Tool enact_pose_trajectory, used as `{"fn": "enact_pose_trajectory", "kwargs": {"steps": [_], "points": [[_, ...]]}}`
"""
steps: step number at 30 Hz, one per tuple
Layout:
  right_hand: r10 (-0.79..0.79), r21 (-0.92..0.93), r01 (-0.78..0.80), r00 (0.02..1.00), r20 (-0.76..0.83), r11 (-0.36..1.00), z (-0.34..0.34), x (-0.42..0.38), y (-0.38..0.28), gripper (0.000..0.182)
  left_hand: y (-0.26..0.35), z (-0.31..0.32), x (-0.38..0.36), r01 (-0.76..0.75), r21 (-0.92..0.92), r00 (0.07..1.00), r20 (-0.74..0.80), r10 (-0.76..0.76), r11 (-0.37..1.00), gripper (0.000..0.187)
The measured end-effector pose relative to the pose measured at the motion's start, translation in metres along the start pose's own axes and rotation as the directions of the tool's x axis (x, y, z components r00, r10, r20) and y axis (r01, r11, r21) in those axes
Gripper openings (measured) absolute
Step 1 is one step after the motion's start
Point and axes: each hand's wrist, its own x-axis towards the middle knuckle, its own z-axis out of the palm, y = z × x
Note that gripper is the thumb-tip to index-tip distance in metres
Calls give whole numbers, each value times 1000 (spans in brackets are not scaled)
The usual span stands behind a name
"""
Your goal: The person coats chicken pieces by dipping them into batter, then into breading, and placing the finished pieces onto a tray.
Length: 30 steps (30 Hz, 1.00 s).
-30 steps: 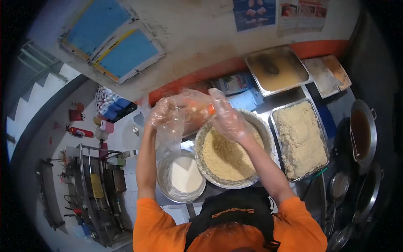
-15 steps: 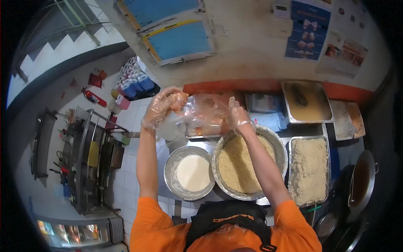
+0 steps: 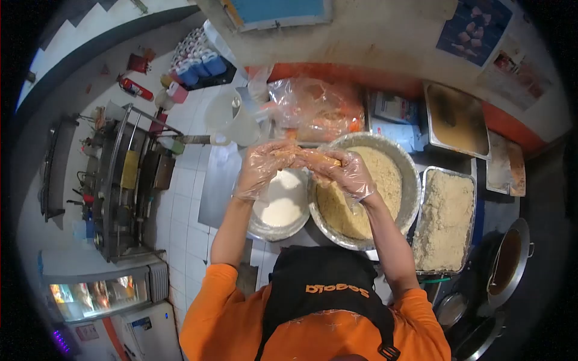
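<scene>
Both my hands wear clear plastic gloves. My left hand (image 3: 264, 170) and my right hand (image 3: 354, 175) are closed on opposite ends of a raw chicken piece (image 3: 316, 160), held up between them. Below it on the left is a metal bowl (image 3: 283, 234) of white batter (image 3: 282, 207). On the right, under my right hand, stands a wider metal basin (image 3: 413, 180) of pale yellow breading flour (image 3: 385, 174). Behind my hands lies a clear plastic bag (image 3: 319, 108) with orange-pink pieces inside.
A plastic jug (image 3: 238, 120) stands back left. At right are a pan of brownish liquid (image 3: 466, 135), a tray of crumbly flour (image 3: 444, 219) and a wok of dark oil (image 3: 507, 262). A metal rack (image 3: 129, 174) and fire extinguisher (image 3: 136, 89) are further left.
My hands have come back from the plastic bag toward the bowls and together. My right hand has let go of the bag and now grips the chicken piece too. The camera view has shifted.
</scene>
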Motion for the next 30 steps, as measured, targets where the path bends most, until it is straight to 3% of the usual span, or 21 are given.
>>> {"fn": "enact_pose_trajectory", "kwargs": {"steps": [1, 3, 5, 7, 11, 13, 14, 15, 17, 19, 20, 21, 23, 24, 25, 26, 27, 28, 29, 30], "points": [[13, 9, -14, 1000, 4, 1000, 1, -4, 10, 35, -4, 0, -6, 15, 0, 1000, -8, -15, 1000, 40], [-8, -17, 8, 1000, -12, 1000, 3, -11, 27, 34, -11, 2, -16, -61, 172, 997, -28, 67, 983, 39], [26, -2, -26, 999, -32, 1000, 11, -23, 33, 35, -15, 3, -29, -39, 192, 998, -40, 48, 981, 40], [56, -8, -58, 986, -159, 998, 15, -37, 33, 35, -24, -5, -38, -118, 312, 988, -57, 142, 943, 36], [193, 127, -175, 969, -155, 976, -17, -72, 33, 35, -26, -19, -53, -37, 269, 997, -54, 54, 962, 25], [260, -216, -303, 943, -205, 928, -39, -88, 21, 34, -56, -31, -50, 111, 678, 992, -117, -42, 727, 23], [260, -216, -302, 944, -201, 929, -46, -95, 18, 34, -88, -39, -49, 107, 812, 993, -111, -28, 574, 22], [307, -209, -353, 925, -222, 912, -53, -101, 15, 35, -112, -44, -50, 104, 813, 994, -109, -25, 573, 22], [358, -197, -409, 899, -252, 891, -67, -110, 19, 37, -146, -45, -61, -105, 935, 995, 99, 35, 340, 18], [143, -278, -230, 943, -300, 933, -82, -116, 41, 50, -162, -45, -71, -103, 925, 994, 105, 14, 366, 15], [185, -261, -246, 953, -239, 933, -91, -117, 47, 76, -162, -45, -71, -93, 916, 995, 102, -2, 390, 14], [186, -261, -249, 952, -242, 933, -97, -121, 53, 76, -160, -48, -70, -96, 915, 994, 106, -4, 391, 14], [327, -244, -335, 942, -73, 910, -93, -116, 36, 105, -137, -59, -65, 83, 630, 997, -54, -62, 772, 15], [330, -239, -336, 942, -68, 911, -88, -109, 32, 105, -118, -65, -65, 42, 490, 999, -26, -33, 871, 16], [317, -580, -258, 949, 0, 773, -80, -98, 27, 114, -116, -78, -62, 44, 494, 999, -29, -33, 869, 16], [324, -837, -125, 944, 65, 533, -73, -86, 24, 124, -116, -90, -59, 76, 636, 997, -48, -58, 768, 19], [323, -835, -128, 944, 63, 535, -67, -72, 33, 124, -119, -96, -59, 106, 757, 994, -69, -82, 645, 22], [299, -929, -9, 948, 109, 369, -61, -57, 51, 127, -109, -89, -59, 66, 883, 998, -65, -18, 465, 18], [283, -977, 108, 946, 157, 182, -54, -45, 60, 130, -117, -87, -58, 57, 884, 998, -57, -15, 465, 18], [280, -979, 99, 948, 148, 180, -43, -39, 57, 130, -134, -90, -57, 16, 961, 1000, -22, 17, 276, 14]]}}
